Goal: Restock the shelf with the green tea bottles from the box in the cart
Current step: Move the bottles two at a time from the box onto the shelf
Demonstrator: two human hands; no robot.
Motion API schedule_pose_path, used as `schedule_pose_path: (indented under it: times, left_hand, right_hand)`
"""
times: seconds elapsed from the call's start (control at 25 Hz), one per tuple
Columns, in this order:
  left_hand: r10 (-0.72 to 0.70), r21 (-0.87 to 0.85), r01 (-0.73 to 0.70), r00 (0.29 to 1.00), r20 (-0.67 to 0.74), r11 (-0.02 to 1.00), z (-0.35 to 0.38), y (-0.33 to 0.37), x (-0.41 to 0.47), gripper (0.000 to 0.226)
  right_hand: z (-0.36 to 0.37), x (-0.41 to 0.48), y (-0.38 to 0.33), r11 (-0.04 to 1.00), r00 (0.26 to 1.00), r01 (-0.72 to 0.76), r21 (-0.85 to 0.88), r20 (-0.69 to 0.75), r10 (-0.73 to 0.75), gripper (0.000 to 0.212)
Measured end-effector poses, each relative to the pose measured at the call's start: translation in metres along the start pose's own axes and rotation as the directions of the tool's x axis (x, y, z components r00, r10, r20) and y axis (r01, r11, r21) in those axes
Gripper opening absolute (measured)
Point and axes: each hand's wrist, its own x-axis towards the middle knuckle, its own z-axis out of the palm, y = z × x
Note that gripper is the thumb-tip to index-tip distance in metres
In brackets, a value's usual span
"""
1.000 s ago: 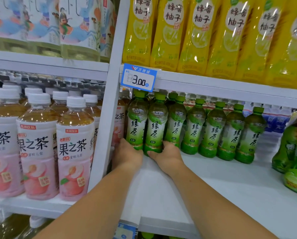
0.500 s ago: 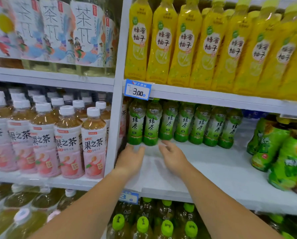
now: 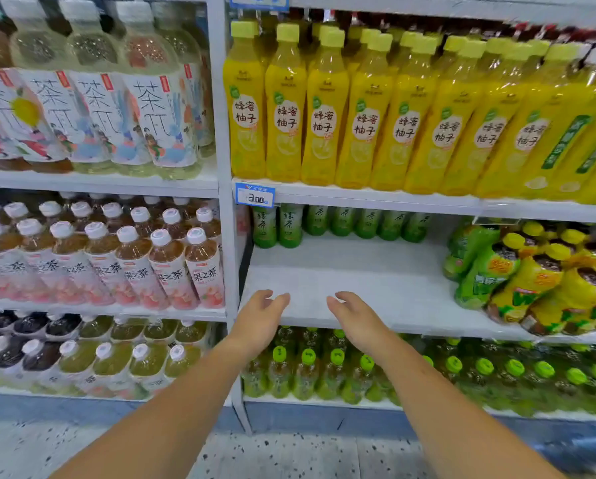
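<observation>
Several green tea bottles (image 3: 338, 223) stand in a row at the back of the white middle shelf (image 3: 358, 281), their tops hidden behind the shelf edge above. My left hand (image 3: 260, 319) and my right hand (image 3: 357, 318) hover at the shelf's front edge, fingers apart and holding nothing, well in front of the bottles. The box and the cart are out of view.
Yellow citrus bottles (image 3: 324, 115) fill the shelf above, with a 3.00 price tag (image 3: 255, 195) at its left. Green and yellow bottles (image 3: 531, 274) lean at the right of the middle shelf. Peach tea bottles (image 3: 172, 264) fill the left bay. Green-capped bottles (image 3: 324, 371) stand below.
Both hands have let go of the two leftmost green tea bottles and drawn back to the shelf's front edge. The view has pulled away from the shelf.
</observation>
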Motion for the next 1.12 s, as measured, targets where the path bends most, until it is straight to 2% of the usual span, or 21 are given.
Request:
schedule_pose_path:
  times: [0.12, 0.2, 0.32, 0.48, 0.56, 0.72, 0.8, 0.92, 1.12]
  left_hand:
    - [-0.090, 0.037, 0.088, 0.994, 0.056, 0.995, 0.001, 0.027, -0.043, 0.060]
    - [-0.098, 0.070, 0.091, 0.991, 0.094, 0.993, 0.004, 0.045, -0.079, 0.059]
    - [-0.051, 0.111, 0.029, 0.978, 0.203, 0.993, 0.009, 0.076, -0.129, 0.047]
    - [0.033, 0.105, -0.077, 0.929, 0.370, 0.992, 0.020, 0.110, -0.188, 0.047]
    - [0.075, 0.111, -0.134, 0.902, 0.426, 0.985, 0.030, 0.120, -0.210, 0.046]
    - [0.175, 0.093, -0.272, 0.810, 0.559, 0.958, 0.065, 0.133, -0.259, 0.045]
    - [0.183, 0.092, -0.298, 0.770, 0.611, 0.950, 0.086, 0.131, -0.281, 0.045]
    - [0.190, 0.061, -0.313, 0.709, 0.679, 0.948, 0.125, 0.126, -0.308, 0.048]
    - [0.162, 0.059, -0.297, 0.664, 0.729, 0.953, 0.209, 0.119, -0.331, 0.047]
  right_hand:
    - [-0.029, -0.058, -0.016, 0.996, 0.998, -0.066, 0.054, 0.004, 0.065, 0.059]
    - [-0.050, -0.099, -0.025, 0.993, 0.997, -0.081, 0.082, -0.002, 0.081, 0.056]
    - [-0.077, -0.163, -0.037, 0.986, 0.993, -0.093, 0.139, -0.060, 0.102, 0.049]
    - [-0.098, -0.248, -0.030, 0.973, 0.976, -0.120, 0.196, -0.155, 0.152, 0.051]
    - [-0.106, -0.286, -0.021, 0.956, 0.953, -0.178, 0.235, -0.199, 0.227, 0.053]
    - [-0.113, -0.355, 0.011, 0.934, 0.865, -0.188, 0.302, -0.399, 0.303, 0.050]
    - [-0.116, -0.385, 0.033, 0.915, 0.816, -0.193, 0.355, -0.459, 0.351, 0.046]
    - [-0.130, -0.424, 0.067, 0.914, 0.808, -0.211, 0.346, -0.465, 0.362, 0.049]
    - [-0.182, -0.459, 0.138, 0.901, 0.811, -0.259, 0.347, -0.428, 0.398, 0.053]
